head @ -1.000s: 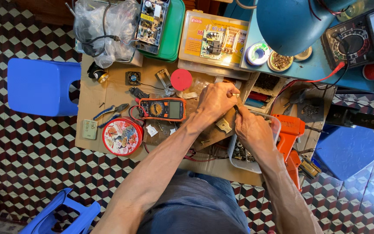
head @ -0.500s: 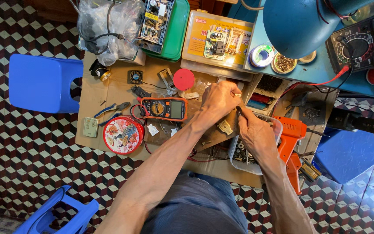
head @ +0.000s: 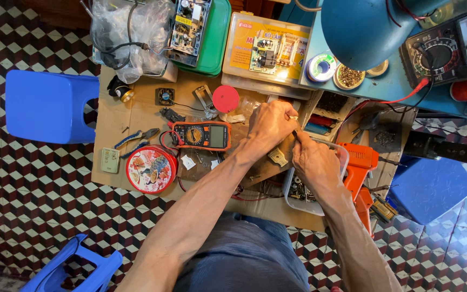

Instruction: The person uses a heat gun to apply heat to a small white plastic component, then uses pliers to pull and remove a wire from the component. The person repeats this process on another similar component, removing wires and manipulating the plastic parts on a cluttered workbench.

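My left hand [head: 268, 127] is closed around a small part over a wooden board [head: 268, 162] in the middle of the cardboard mat; the part itself is hidden by my fingers. Beside it my right hand [head: 313, 161] grips a thin dark tool [head: 295, 133] whose tip points up at the left hand. Both hands touch each other. An orange digital multimeter [head: 201, 135] lies just left of them. A white plug-like piece [head: 278, 157] rests on the board below my left hand.
A round red tin [head: 151, 169] and blue pliers [head: 136, 138] lie at the left. An orange soldering gun [head: 359, 167] and a clear parts tray [head: 298, 192] sit right. Blue stools [head: 49, 105] [head: 431, 189], a blue lamp shade [head: 368, 27], an analog meter [head: 449, 48] and component boxes [head: 266, 48] surround.
My hands stay together over the board, with only a slight shift of the right hand and tool. The camera view has drifted a little.
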